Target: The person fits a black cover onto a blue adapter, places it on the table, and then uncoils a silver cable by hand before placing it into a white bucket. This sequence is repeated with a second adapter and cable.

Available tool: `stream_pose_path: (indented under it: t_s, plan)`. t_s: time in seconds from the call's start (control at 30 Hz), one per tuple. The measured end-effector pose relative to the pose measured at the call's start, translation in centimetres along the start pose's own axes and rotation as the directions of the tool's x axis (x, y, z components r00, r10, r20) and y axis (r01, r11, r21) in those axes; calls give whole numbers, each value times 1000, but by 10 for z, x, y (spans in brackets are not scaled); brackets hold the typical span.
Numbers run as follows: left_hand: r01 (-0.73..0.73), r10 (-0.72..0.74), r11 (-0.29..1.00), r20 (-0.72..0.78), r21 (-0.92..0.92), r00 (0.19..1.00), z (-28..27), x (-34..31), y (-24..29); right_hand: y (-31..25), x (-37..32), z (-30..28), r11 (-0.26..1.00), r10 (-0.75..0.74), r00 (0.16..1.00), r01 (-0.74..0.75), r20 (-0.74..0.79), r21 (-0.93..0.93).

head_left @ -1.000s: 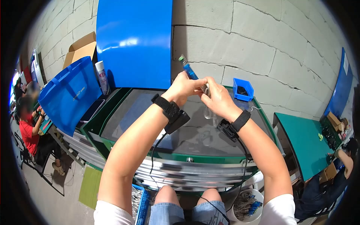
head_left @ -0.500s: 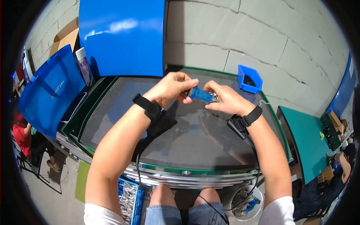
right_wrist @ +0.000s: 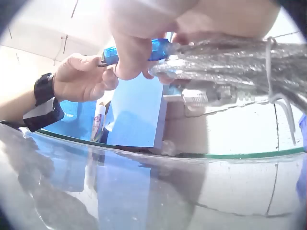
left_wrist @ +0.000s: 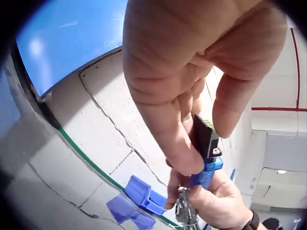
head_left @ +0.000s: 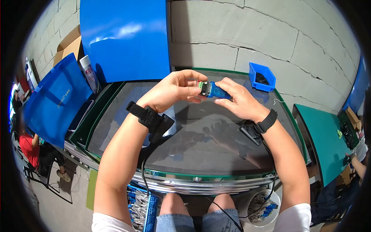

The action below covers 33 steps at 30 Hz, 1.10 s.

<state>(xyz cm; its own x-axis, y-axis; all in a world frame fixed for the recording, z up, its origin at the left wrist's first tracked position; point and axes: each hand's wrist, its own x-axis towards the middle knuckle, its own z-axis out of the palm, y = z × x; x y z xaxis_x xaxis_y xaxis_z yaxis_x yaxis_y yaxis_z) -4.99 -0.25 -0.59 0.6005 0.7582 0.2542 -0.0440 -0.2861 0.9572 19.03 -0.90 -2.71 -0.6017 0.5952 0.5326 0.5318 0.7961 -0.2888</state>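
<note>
A blue translucent connector [head_left: 218,92] is held above the table between both hands. My left hand [head_left: 174,91] pinches its black end piece [head_left: 206,89], which carries a small green terminal block [left_wrist: 209,123]. My right hand [head_left: 244,101] grips the blue body with thumb and fingers. The right wrist view shows a bundled clear-sheathed cable [right_wrist: 220,62] running from the right hand, bound by a white tie [right_wrist: 270,72], with a metal USB plug [right_wrist: 194,96] beside it.
A dark-topped table [head_left: 185,154] lies below. A small blue bin [head_left: 262,77] stands at its back right, a spray can [head_left: 90,73] and blue bag [head_left: 58,101] at the left. Beneath the front edge are a blue basket [head_left: 151,213] and a white bucket [head_left: 247,221] of cables.
The connector has come down from its raised, upright tilt to nearly level. Since half a second ago, its black and green end has come into view between the left fingers.
</note>
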Motion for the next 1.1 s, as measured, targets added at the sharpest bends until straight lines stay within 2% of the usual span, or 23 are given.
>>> stream_pose_path:
  t_s: [0.07, 0.13, 0.17, 0.23, 0.27, 0.33, 0.37, 0.43, 0.57, 0.67, 0.9, 1.0, 1.07, 1.1]
  plan:
    - [-47, 47, 998, 17, 41, 999, -1, 0, -2, -1, 1, 0, 1000, 18, 1000, -18, -2, 7]
    - [-119, 119, 990, -2, 72, 993, 0, 1, -3, 3, 4, 6, 984, -80, 969, 114, -233, 139]
    - [-118, 119, 990, -3, 72, 993, 0, 1, -3, 1, 3, 3, 983, -80, 969, 115, -233, 140]
    - [-170, 173, 981, -27, 99, 985, 1, 2, -2, -4, 1, -5, 974, 114, 993, -107, -21, 200]
    - [-170, 173, 980, -27, 100, 985, 0, 2, -2, -4, 1, -6, 974, 113, 993, -107, -22, 201]
    - [-109, 117, 986, -64, 124, 991, -3, 2, -2, -3, 0, -5, 766, 181, 953, -293, 244, 573]
    - [-107, 116, 987, -65, 123, 991, -4, 2, -3, -5, 0, -5, 765, 181, 952, -294, 246, 573]
    - [-89, 98, 984, -53, 152, 994, -4, 3, -5, -10, -1, -6, 624, 231, 897, -433, 376, 650]
    - [-84, 89, 991, -41, 104, 995, -3, 2, -4, -10, -1, -9, 617, 193, 906, -410, 376, 672]
    - [-86, 89, 994, -39, 74, 995, -3, 2, -5, -11, -1, -9, 584, 218, 895, -438, 388, 683]
    - [-113, 113, 994, -12, 7, 994, -3, 3, -6, -9, -1, -5, 603, 196, 905, -415, 378, 682]
    - [-133, 133, 991, -18, -12, 991, -1, 2, -5, -10, 0, -3, 575, 248, 893, -449, 377, 684]
    - [-144, 143, 990, -25, -13, 989, 0, 3, -4, 1, 0, 3, 700, 159, 956, -285, 247, 655]
    - [-153, 152, 988, -31, -14, 988, 0, 3, -4, -1, 1, 2, 701, 157, 956, -283, 247, 655]
